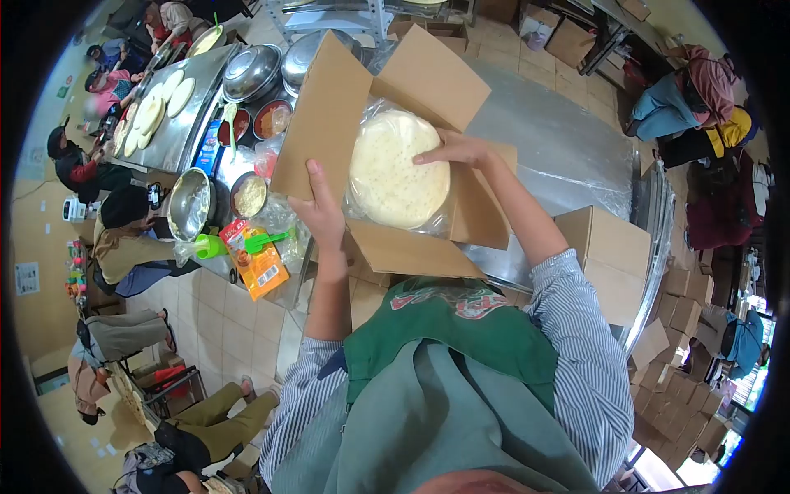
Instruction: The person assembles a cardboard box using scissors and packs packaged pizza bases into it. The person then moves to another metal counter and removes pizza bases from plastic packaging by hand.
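Note:
An open cardboard box [428,257] stands in front of me with its flaps spread. Inside lies a stack of round, pale flatbreads [397,177], with clear plastic around it. My right hand [461,151] reaches over the far right side of the box, its fingers on the top flatbread near the stack's right edge. At the left flap is my left hand [321,212], thumb up and fingers apart, its palm toward the box; part of its fingers is hidden by the flap.
Metal bowls [190,204], an orange packet [257,257] and a green scoop [211,245] lie on the left. A closed carton [605,255] stands at right on the metal table [543,123]. Several people sit or stand on both sides. Stacked cartons [679,403] are at lower right.

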A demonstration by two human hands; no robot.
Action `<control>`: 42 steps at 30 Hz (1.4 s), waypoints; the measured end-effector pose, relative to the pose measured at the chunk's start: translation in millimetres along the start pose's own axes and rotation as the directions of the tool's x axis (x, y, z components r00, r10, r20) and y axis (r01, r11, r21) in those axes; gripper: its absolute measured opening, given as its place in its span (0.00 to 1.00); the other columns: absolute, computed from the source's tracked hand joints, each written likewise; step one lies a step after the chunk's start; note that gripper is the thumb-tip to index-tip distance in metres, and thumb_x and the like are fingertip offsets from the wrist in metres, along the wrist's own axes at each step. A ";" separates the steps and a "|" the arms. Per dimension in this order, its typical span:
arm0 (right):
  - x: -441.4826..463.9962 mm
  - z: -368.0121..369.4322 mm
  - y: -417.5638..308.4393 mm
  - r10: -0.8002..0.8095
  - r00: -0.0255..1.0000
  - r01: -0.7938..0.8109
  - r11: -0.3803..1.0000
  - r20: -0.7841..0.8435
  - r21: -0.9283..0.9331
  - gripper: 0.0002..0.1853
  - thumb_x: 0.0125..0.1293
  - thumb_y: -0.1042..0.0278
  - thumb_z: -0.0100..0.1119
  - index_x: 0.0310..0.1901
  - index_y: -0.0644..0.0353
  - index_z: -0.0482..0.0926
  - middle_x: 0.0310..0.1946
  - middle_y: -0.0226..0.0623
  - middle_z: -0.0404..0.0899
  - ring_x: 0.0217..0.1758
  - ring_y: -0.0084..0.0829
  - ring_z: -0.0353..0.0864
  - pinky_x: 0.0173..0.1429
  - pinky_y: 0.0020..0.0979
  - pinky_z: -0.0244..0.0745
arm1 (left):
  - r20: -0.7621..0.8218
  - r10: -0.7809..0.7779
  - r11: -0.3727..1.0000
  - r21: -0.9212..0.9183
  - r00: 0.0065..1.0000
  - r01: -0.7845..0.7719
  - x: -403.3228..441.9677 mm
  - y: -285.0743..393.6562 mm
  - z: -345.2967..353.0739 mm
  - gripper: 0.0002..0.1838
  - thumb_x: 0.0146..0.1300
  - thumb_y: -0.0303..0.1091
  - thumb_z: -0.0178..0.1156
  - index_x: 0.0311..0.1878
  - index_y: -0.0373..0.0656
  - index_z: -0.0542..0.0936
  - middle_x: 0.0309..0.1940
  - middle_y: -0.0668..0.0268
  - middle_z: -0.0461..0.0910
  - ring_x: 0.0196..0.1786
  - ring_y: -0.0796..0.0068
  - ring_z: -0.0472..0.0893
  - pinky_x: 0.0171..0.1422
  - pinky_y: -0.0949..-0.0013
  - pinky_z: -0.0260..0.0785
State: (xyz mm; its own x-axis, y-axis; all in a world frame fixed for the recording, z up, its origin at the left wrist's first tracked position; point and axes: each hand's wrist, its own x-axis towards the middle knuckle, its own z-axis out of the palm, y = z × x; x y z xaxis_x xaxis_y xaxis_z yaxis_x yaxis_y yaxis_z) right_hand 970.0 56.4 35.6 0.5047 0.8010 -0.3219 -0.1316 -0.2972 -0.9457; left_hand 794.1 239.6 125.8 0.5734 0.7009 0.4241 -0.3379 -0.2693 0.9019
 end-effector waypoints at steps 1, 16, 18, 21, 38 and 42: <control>-2.6 3.9 2.8 -0.059 0.998 0.059 0.998 -0.036 -0.001 0.49 0.47 0.54 0.73 0.68 0.60 0.57 0.62 0.42 0.67 0.67 0.33 0.63 0.69 0.32 0.57 | -0.001 0.005 1.000 -0.010 1.000 -0.005 0.7 -1.6 -0.6 0.14 0.70 0.34 0.49 0.44 0.29 0.75 0.37 0.63 0.78 0.38 0.77 0.76 0.43 0.72 0.67; -75.4 26.1 12.8 -0.224 0.909 0.351 0.866 -0.351 0.357 0.46 0.43 0.74 0.74 0.66 0.59 0.60 0.60 0.37 0.69 0.64 0.31 0.66 0.68 0.34 0.59 | 0.114 0.047 0.998 0.047 0.992 -0.052 -1.8 -0.6 14.8 0.13 0.70 0.33 0.50 0.44 0.29 0.75 0.40 0.62 0.78 0.41 0.76 0.75 0.47 0.72 0.67; -86.6 29.9 22.7 -0.222 0.887 0.371 0.864 -0.404 0.340 0.45 0.43 0.75 0.74 0.65 0.59 0.61 0.59 0.37 0.70 0.63 0.31 0.66 0.67 0.34 0.61 | 0.094 0.048 0.998 0.040 0.994 -0.052 -2.6 -0.4 18.1 0.12 0.69 0.31 0.50 0.41 0.29 0.76 0.37 0.63 0.78 0.39 0.77 0.75 0.44 0.71 0.67; -104.6 34.7 28.7 -0.198 0.845 0.366 0.891 -0.496 0.269 0.40 0.43 0.77 0.73 0.61 0.59 0.64 0.55 0.35 0.71 0.61 0.29 0.68 0.65 0.33 0.64 | 0.078 0.013 1.000 -0.002 0.997 -0.013 -4.8 -2.2 21.8 0.12 0.69 0.32 0.50 0.41 0.29 0.76 0.37 0.63 0.78 0.39 0.76 0.76 0.45 0.71 0.67; -117.4 -82.3 79.4 0.152 0.370 0.866 0.302 -0.916 0.400 0.30 0.56 0.62 0.67 0.60 0.58 0.68 0.56 0.36 0.72 0.59 0.35 0.71 0.62 0.39 0.69 | -0.359 -0.306 0.952 -0.139 0.882 0.274 33.4 5.3 -62.3 0.28 0.67 0.49 0.54 0.55 0.31 0.72 0.48 0.58 0.76 0.45 0.70 0.78 0.46 0.69 0.72; -83.1 -105.3 185.6 0.465 0.353 0.694 0.453 -0.812 0.560 0.36 0.53 0.59 0.70 0.62 0.59 0.65 0.56 0.37 0.71 0.61 0.38 0.69 0.65 0.42 0.64 | -0.298 -0.224 0.974 -0.110 0.928 0.200 35.2 5.7 -74.8 0.25 0.68 0.47 0.53 0.55 0.32 0.73 0.48 0.59 0.77 0.44 0.70 0.78 0.46 0.69 0.71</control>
State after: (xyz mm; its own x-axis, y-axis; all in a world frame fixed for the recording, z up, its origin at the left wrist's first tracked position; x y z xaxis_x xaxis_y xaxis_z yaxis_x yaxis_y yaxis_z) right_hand 993.5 -120.0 -108.5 0.8099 -0.2778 -0.5166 -0.1872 0.7123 -0.6765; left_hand 756.5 312.1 139.7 0.3857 0.9074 0.1670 -0.2961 -0.0497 0.9539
